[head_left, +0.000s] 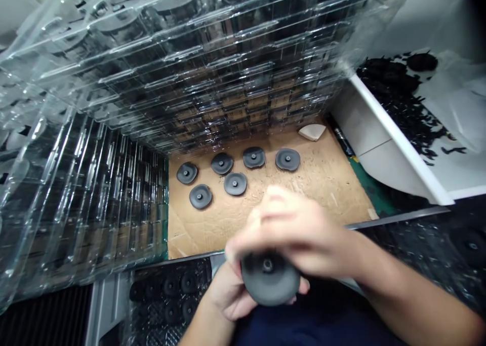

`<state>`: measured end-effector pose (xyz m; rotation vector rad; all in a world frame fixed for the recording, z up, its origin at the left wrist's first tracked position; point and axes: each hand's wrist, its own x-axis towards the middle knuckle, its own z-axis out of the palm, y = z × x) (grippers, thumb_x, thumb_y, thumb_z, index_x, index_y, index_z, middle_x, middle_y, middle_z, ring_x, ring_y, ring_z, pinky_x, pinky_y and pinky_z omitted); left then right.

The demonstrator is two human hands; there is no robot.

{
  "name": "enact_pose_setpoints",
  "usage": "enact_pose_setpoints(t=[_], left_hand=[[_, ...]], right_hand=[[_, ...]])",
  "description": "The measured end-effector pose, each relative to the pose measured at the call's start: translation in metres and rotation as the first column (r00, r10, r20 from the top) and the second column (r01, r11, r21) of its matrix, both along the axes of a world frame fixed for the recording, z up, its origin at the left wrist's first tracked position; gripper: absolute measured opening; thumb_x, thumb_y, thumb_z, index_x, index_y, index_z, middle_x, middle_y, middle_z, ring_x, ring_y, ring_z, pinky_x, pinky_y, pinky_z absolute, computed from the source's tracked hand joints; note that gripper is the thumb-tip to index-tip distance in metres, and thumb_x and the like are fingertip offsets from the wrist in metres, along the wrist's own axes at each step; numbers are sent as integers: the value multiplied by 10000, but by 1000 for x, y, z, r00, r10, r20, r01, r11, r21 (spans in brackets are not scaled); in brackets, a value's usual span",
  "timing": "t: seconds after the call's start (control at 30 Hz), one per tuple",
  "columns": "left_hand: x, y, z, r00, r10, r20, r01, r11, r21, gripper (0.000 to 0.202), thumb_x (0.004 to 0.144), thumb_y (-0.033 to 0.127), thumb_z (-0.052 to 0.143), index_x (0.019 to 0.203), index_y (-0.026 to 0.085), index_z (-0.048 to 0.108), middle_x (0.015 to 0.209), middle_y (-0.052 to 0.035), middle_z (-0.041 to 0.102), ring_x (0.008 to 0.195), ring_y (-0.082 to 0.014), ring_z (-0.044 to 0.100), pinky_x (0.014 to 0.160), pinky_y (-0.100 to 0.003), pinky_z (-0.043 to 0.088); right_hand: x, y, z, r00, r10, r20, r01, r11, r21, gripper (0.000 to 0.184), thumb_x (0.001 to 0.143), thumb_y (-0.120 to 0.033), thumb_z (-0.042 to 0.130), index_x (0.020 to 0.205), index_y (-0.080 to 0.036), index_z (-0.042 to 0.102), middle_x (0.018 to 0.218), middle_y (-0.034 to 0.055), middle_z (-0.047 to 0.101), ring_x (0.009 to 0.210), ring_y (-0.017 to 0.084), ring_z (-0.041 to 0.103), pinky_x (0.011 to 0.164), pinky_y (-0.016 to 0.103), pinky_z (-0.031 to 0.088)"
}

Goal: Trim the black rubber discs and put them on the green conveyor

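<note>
A round dark grey disc (270, 285) with a small metal stud at its centre is held up near the front edge of the work surface. My left hand (233, 295) grips it from below and from the left, with fingertips showing past its right side. Over its far rim curls my right hand (292, 229), smeared by motion, its fingers closed around that edge. Part of the disc is hidden beneath it. Several similar discs (235, 184) lie apart on the brown cardboard (266, 204) beyond my hands, their studs facing up.
Tall stacks of clear plastic trays (228, 77) wall off the back and the left stack (76, 194) the side. On the right, a white bin (402, 138) holds black scraps (402, 92). A pale wedge-shaped piece (312, 131) and a dark pen-like tool (341, 138) lie at the back right.
</note>
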<state>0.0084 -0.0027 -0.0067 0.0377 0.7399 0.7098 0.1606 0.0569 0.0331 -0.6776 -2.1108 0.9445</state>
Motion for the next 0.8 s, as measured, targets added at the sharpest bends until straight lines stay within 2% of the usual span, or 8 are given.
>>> enact_pose_setpoints(t=[0.03,0.1,0.17,0.27,0.4,0.6,0.7,0.8], left_hand=[[-1,1,-1,996,-32,80,31,999,8,498,516,399,827,883,85,709,777,-120,726,642,-254,708,503,-274,584],[-5,3,-2,965,-54,255,42,998,54,586,511,405,830,1012,138,685,926,-102,728,761,-252,712,556,-254,595],[-11,3,-4,936,-27,352,-8,995,98,515,621,389,775,1079,184,658,1014,-83,715,862,-238,699,619,-240,597],[-18,2,-9,937,8,349,-55,990,126,468,694,379,718,1130,233,628,1068,-95,698,924,-256,684,656,-251,593],[-26,0,-13,946,50,320,-97,987,131,464,710,380,696,1160,331,596,1140,-72,681,1033,-286,643,716,-269,582],[-31,3,-13,964,94,248,-121,988,99,468,673,412,699,1128,335,620,1177,-53,673,1082,-293,614,769,-272,568],[-31,3,-13,963,118,241,-141,987,81,449,673,441,677,1111,348,631,1183,-42,671,1086,-285,615,790,-281,561],[-29,3,-13,964,173,202,-185,982,45,533,690,427,676,1204,345,563,1153,-51,684,1065,-278,628,797,-291,560]], right_hand=[[4,4,-8,995,-96,12,97,988,-117,238,909,-132,461,984,-191,679,865,3,699,740,120,555,715,263,423],[13,11,-30,964,-230,137,263,905,-335,198,894,-201,505,1005,-201,668,917,9,703,763,129,602,683,250,462],[20,11,-58,944,-211,256,308,843,-440,222,885,-269,519,1053,-209,651,864,11,699,696,136,625,601,239,490],[23,-6,-100,897,-269,350,397,839,-372,302,890,-250,468,1154,-189,602,851,49,660,640,153,603,591,292,515],[12,-38,-136,803,-443,399,544,818,-186,362,913,-198,353,1188,-222,588,1187,129,519,823,192,568,813,419,490],[2,-47,-147,745,-511,429,579,815,-34,390,873,-271,485,1249,-198,557,1231,174,481,886,258,546,808,490,485],[6,-38,-142,751,-522,403,576,817,-15,327,896,-286,451,1139,-168,636,1118,171,537,798,227,569,752,445,511],[8,-34,-131,792,-499,353,548,835,-49,296,920,-281,435,1109,-184,641,1022,118,610,844,206,604,776,369,520]])
